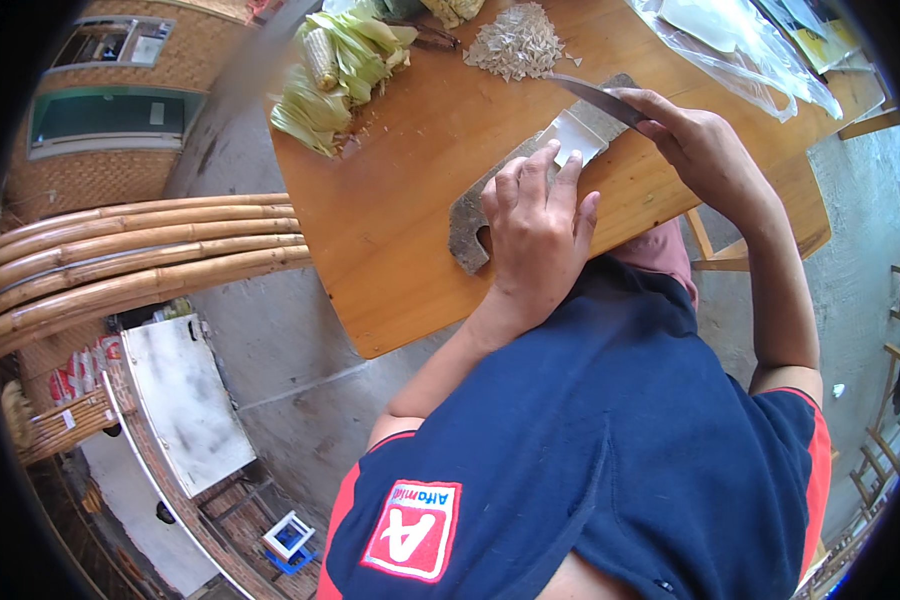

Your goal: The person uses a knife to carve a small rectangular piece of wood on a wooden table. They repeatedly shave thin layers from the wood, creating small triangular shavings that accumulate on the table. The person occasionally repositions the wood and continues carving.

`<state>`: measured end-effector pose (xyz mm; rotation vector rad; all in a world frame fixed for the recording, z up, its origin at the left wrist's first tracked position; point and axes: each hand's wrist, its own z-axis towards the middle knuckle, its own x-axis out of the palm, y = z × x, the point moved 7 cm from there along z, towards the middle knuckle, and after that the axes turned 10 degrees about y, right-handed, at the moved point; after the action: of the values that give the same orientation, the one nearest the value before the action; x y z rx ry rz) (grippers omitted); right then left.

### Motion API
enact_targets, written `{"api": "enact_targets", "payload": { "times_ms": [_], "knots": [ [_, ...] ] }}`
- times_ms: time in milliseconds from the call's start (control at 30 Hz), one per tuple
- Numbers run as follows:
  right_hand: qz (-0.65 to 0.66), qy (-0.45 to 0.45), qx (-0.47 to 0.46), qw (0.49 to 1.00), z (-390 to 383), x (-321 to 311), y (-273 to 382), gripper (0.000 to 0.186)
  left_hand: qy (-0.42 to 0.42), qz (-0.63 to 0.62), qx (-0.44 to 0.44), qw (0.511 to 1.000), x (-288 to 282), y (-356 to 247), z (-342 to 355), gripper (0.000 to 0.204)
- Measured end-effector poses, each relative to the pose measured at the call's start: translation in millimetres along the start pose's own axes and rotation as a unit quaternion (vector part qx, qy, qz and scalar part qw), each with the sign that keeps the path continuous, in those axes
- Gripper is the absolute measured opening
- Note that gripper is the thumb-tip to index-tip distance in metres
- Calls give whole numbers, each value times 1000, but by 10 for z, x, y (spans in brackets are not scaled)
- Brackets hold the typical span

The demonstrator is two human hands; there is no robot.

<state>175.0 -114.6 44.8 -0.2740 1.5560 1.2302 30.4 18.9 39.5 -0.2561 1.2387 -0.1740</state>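
Observation:
My right hand (710,150) grips a dark-bladed knife (595,97), held over the right end of a worn greyish chopping board (462,228) on a wooden table. A thin, pale white square piece (580,137) lies on the board near the blade. My left hand (540,225) rests over the board, its slightly bent fingers apart, fingertips at the white piece’s near left edge. Beyond the board is a heap of small whitish slivers (515,40). Whether the blade touches the board is unclear.
Corn with loose green husks (340,75) lies at the table’s back left (340,230). Clear plastic bags (750,50) lie back right. A bamboo bench (140,250) adjoins the table’s left side; a white-topped surface (185,400) and small stool (290,535) stand lower left.

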Motion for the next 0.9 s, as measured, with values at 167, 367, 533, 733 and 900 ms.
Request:
{"api": "enact_targets", "payload": {
  "times_ms": [167,367,533,733,900],
  "knots": [
    [-170,81,-54,981,56,-39,70,36,19,-11,-7,1000,136,40,-75,44],
    [-244,129,-120,954,189,118,201,37,6,-21,-21,1000,131,66,-82,44],
    [-245,136,-131,951,216,138,231,45,-1,-19,-23,1000,150,77,-81,43],
    [-308,170,-96,931,182,178,234,68,-4,-9,-28,1000,154,71,-73,41],
    [-299,145,-97,938,82,232,248,77,-2,-3,-21,1000,165,59,-63,39]
  ]
}}
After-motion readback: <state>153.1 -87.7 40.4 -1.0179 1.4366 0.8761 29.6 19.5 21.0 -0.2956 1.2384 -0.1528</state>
